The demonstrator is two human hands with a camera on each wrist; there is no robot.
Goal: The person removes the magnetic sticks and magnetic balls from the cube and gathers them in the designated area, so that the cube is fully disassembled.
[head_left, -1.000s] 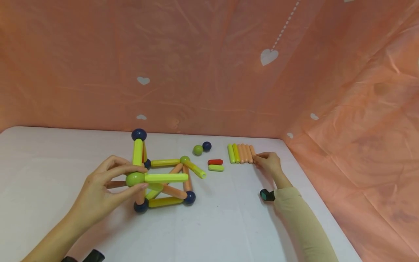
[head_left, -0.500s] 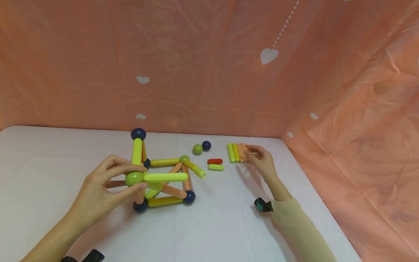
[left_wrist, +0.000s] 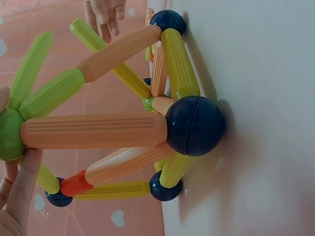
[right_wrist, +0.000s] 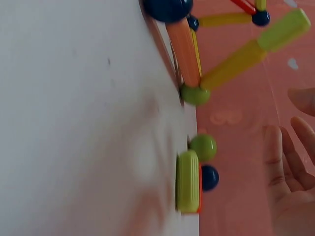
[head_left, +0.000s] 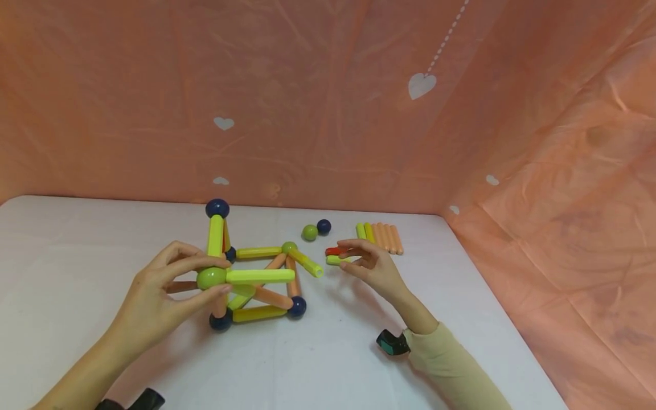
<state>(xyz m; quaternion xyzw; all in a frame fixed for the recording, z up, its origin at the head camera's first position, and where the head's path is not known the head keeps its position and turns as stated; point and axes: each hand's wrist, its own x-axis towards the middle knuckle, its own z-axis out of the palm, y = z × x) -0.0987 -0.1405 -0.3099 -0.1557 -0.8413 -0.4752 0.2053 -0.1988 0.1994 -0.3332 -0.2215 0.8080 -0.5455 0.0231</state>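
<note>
My left hand (head_left: 163,285) pinches a green ball (head_left: 211,278) between thumb and fingers, at the raised corner of a structure of magnetic sticks and balls. From that ball a light green stick (head_left: 260,277) points right, and a peach stick (left_wrist: 93,132) runs down to a dark blue ball (left_wrist: 196,126) on the table. A yellow and green stick (head_left: 306,263) juts from the structure's right side, its far end free. My right hand (head_left: 376,270) hovers near a short red stick (head_left: 333,251) and a short light green stick (head_left: 335,260), fingers loosely bent, holding nothing.
A loose green ball (head_left: 310,232) and dark blue ball (head_left: 324,226) lie behind the short sticks. Farther right, green, yellow and several peach sticks (head_left: 393,239) form a row on the white table (head_left: 328,364). A peach curtain (head_left: 328,114) hangs behind.
My right hand has come away from the row of sticks, moving left and toward me, with the row still lying there. My left hand keeps its hold on the green ball.
</note>
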